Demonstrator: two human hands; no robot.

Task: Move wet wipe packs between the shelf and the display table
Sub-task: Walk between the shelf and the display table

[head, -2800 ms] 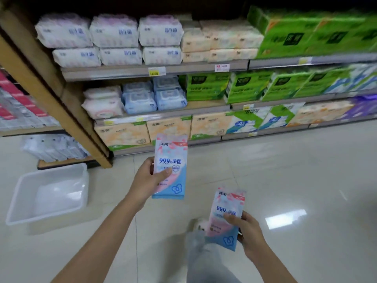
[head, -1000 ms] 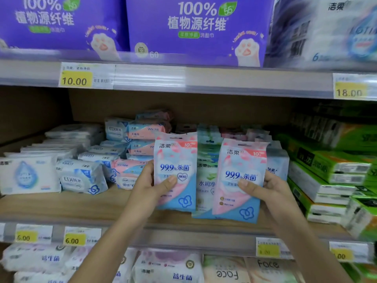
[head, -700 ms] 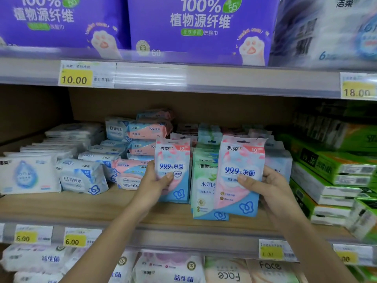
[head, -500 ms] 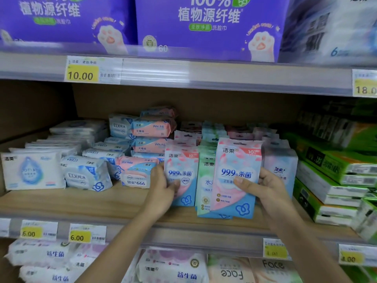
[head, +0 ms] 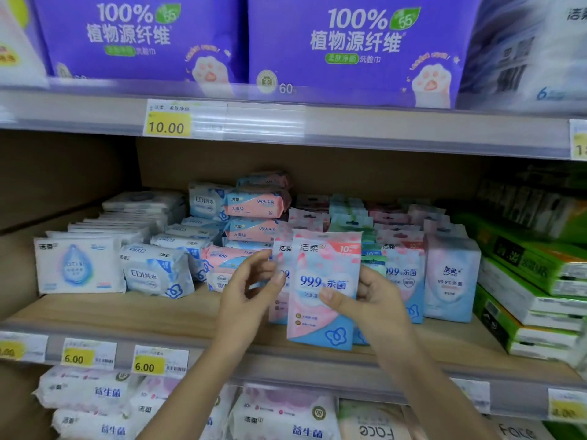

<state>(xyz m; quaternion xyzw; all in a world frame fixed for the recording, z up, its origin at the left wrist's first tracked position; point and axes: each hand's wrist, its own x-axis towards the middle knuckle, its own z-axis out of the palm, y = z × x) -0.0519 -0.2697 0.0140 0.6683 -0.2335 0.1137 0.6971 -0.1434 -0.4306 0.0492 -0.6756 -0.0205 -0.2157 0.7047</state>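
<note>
- While it stands upright over the front part of the wooden shelf [head: 158, 315], the pink-and-blue wet wipe pack [head: 324, 271] is pinched by the right hand [head: 374, 303], thumb across its printed face and fingers behind its right edge.
- The left hand [head: 247, 296] is empty, its fingers loosely curled and spread; its fingertips are at the left edge of a second matching pack [head: 282, 249], but whether they touch it I cannot tell.
- That second matching pack stands on the shelf just behind and left of the held one, half hidden by it.
- Rows of similar small packs fill the shelf behind, another matching one [head: 405, 274] and a pale bundle [head: 451, 277] to the right.
- To the left lie EDI packs [head: 152, 271] and a white pack with a blue drop [head: 76, 268].
- Green boxes [head: 533, 281] are stacked at far right.
- Purple packs [head: 355, 42] sit on the shelf above, over a 10.00 price tag [head: 166, 122].
</note>
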